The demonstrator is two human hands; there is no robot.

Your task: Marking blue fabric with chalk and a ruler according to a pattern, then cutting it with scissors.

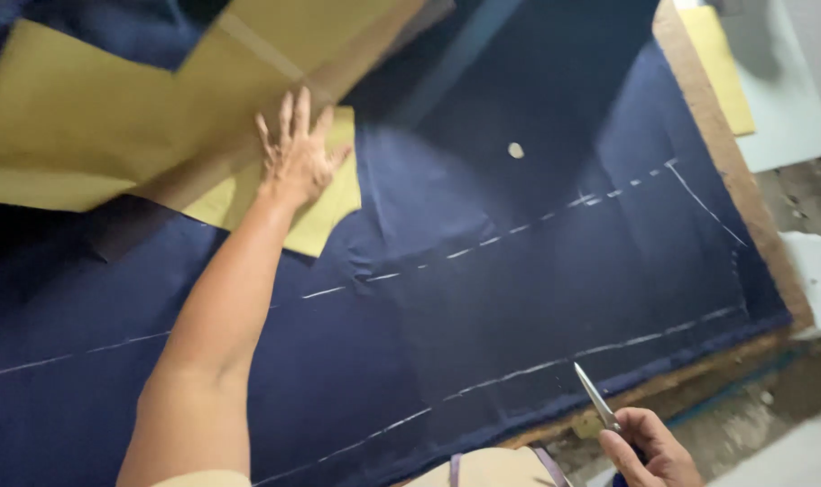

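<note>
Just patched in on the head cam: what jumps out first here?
A big navy cloth marked with white chalk lines fills the view. At upper left, the left hand lies flat on yellow paper patterns spread over the cloth. At the bottom right edge, the right hand grips scissors, blades pointing up toward the cloth's near edge.

The left arm reaches far forward and up from the lower left, bare to above the elbow, forearm nearly straight. The left hand (pixel 295 155) lies flat, palm down, fingers spread and pointing away from the body, thumb out to the right. The right hand (pixel 650 448) sits low at the bottom right, close to the body, fingers curled in a closed grip, knuckles turned upward, its wrist cut off by the frame edge.
</note>
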